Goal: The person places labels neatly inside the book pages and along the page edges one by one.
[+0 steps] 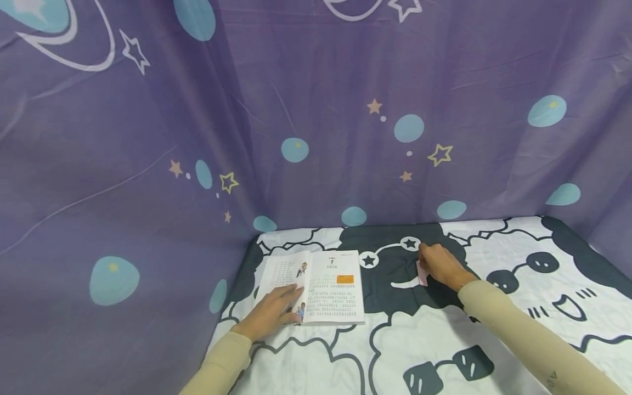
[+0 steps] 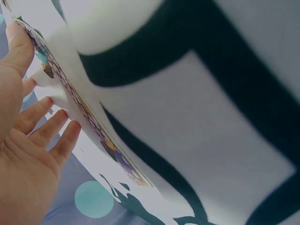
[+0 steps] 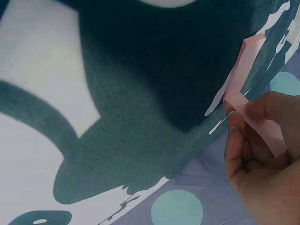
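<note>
An open book (image 1: 328, 299) with printed text and small pictures lies on the patterned cloth. On its left page rests my left hand (image 1: 273, 311), fingers spread toward the fold. The left wrist view shows that hand (image 2: 33, 154) at the book's edge, its fingers extended. Off to the right of the book, my right hand (image 1: 441, 267) pinches a pink sticky note (image 3: 265, 131) between thumb and fingers. The note is lifted and bent away from a narrow pink sticky-note pad (image 3: 245, 65) on the dark part of the cloth, and one end still meets the pad.
Black-and-white cartoon cloth (image 1: 306, 367) covers the surface. A purple curtain (image 1: 321, 99) with stars and blue spots hangs behind it and along the left side. An orange box (image 1: 345, 279) is printed on the book's right page.
</note>
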The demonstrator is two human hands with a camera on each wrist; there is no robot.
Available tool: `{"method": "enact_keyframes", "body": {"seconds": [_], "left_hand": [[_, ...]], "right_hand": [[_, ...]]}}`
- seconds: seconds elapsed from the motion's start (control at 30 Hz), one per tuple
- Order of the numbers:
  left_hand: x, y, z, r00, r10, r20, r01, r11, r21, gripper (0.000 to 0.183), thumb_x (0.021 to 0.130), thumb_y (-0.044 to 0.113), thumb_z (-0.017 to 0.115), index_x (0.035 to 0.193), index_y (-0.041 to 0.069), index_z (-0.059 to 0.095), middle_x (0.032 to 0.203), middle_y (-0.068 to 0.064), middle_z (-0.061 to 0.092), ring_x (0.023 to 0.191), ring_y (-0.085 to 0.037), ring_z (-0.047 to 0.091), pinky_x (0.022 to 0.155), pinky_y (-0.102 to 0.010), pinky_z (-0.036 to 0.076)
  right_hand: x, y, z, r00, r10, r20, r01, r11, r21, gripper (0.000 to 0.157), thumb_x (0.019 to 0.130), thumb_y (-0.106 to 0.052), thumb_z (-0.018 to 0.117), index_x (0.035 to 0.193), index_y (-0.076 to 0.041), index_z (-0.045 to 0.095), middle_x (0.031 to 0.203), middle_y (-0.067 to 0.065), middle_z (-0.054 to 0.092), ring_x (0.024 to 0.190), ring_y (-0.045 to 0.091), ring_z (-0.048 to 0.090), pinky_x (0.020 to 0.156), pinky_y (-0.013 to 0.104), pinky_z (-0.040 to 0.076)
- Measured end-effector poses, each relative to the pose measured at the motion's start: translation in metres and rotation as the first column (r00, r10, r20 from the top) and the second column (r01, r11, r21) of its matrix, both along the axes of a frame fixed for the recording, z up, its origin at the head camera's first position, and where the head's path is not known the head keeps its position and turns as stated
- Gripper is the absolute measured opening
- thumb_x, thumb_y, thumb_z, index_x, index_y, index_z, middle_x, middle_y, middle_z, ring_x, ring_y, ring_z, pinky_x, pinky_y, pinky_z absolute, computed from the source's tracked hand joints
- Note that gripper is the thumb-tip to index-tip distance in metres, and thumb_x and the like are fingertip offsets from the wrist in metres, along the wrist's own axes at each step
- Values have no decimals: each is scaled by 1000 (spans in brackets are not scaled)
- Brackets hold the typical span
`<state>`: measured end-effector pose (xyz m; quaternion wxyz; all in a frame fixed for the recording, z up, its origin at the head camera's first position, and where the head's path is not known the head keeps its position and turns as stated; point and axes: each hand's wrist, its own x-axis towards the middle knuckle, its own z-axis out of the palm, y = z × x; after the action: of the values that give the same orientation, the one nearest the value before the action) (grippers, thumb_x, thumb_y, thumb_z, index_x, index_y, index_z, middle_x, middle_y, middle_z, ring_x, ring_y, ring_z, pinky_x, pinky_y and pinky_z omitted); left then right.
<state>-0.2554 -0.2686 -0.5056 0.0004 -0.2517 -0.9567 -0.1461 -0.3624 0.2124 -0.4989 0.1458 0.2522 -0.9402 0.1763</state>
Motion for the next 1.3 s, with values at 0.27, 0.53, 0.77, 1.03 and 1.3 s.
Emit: {"method": "enact_keyframes", "body": {"seconds": [0.27, 0.53, 0.77, 1.03, 1.3], "left_hand": [[-1, -1, -1, 1000, -1, -14, 1, 1000, -7, 74, 93, 46, 69, 154, 10, 48, 158, -17, 43, 144, -38, 42, 119, -55, 34], [-3, -1, 0, 1000, -3, -24, 3, 1000, 8, 74, 92, 45, 70, 154, 10, 49, 157, -18, 44, 144, -38, 42, 119, -55, 34], [-1, 0, -1, 1000, 4, -4, -4, 1000, 11, 74, 93, 45, 69, 155, 10, 48, 158, -17, 43, 144, -38, 41, 119, -55, 33], [-1, -1, -2, 1000, -2, -13, 3, 1000, 8, 74, 93, 46, 68, 155, 11, 48, 158, -18, 42, 144, -38, 41, 119, -57, 34], [-2, -1, -2, 1000, 1, 7, -1, 1000, 5, 75, 94, 47, 67, 156, 11, 46, 159, -18, 41, 145, -38, 40, 119, -57, 33]], "right_hand": [[-1, 2, 0, 1000, 8, -7, -8, 1000, 4, 19, 84, 10, 73, 83, -2, 58, 70, 4, 61, 58, 15, 57, 48, 33, 50], [-3, 3, 0, 1000, 0, -2, 0, 1000, -17, 20, 83, 8, 75, 81, -4, 58, 71, 5, 63, 62, 17, 60, 53, 37, 53], [-1, 1, -6, 1000, 1, -18, -2, 999, -35, 14, 81, 10, 73, 81, -3, 67, 76, 7, 69, 73, 28, 65, 63, 43, 60], [0, 1, -2, 1000, -8, -13, 7, 999, -47, 17, 82, 12, 72, 83, -2, 62, 74, 9, 67, 66, 24, 66, 56, 41, 57], [-2, 5, -3, 999, -41, 13, 42, 997, -71, 18, 88, 5, 72, 86, -5, 57, 75, 6, 68, 67, 22, 66, 59, 44, 56]]}}
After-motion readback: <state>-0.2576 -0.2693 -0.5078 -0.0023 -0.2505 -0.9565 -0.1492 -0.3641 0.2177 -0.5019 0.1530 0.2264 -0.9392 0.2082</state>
